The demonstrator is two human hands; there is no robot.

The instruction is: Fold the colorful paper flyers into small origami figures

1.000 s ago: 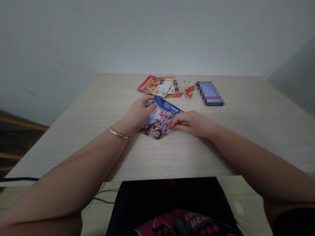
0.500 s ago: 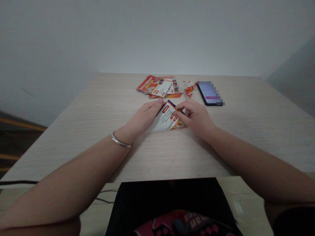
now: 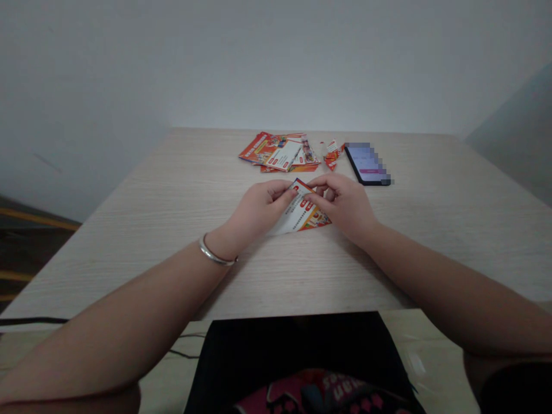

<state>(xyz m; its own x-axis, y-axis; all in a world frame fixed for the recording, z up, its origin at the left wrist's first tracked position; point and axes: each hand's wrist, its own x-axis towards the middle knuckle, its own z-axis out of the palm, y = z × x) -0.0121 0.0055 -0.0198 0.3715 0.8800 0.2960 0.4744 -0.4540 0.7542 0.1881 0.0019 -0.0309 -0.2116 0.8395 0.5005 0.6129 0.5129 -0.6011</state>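
A folded paper flyer (image 3: pixel 302 215), white with red and orange print, lies on the pale wooden table (image 3: pixel 172 195) in front of me. My left hand (image 3: pixel 259 210), a silver bangle on its wrist, pinches the flyer's upper left edge. My right hand (image 3: pixel 342 204) pinches the top corner from the right. Both hands meet at that far corner, fingers closed on the paper.
A loose stack of red and orange flyers (image 3: pixel 280 154) lies further back. A small folded scrap of the same paper (image 3: pixel 333 154) sits beside a dark phone (image 3: pixel 367 165) at the back right. A black cable (image 3: pixel 34 319) runs along the near left edge.
A second ago the flyer lay open with its blue printed side up. It has been folded over into a triangle showing white and red, and both hands moved to its far corner.
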